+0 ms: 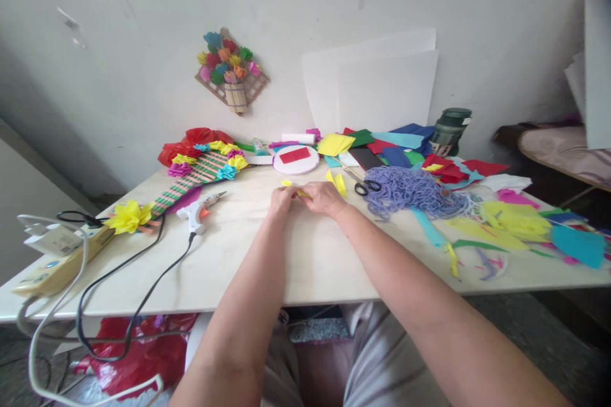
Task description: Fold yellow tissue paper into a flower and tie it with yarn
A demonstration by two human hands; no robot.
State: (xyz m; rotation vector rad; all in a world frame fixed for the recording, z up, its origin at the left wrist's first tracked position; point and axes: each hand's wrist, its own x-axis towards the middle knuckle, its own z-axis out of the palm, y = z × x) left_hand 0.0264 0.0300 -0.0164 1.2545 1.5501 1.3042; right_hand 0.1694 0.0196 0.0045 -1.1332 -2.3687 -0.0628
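Note:
My left hand and my right hand are close together over the middle of the table. Both have their fingers closed on a small piece of yellow paper that shows between them; its shape is mostly hidden. Just beyond my right hand lie loose yellow paper pieces. A white oval card with a red paper rectangle on it is farther back. To the right of my hands are black-handled scissors, beside a heap of purple yarn.
On the left, a glue gun trails its cable near a power strip. A striped panel with paper flowers lies behind it. Coloured paper sheets and a dark green jar stand back right. Yellow scraps cover the right side.

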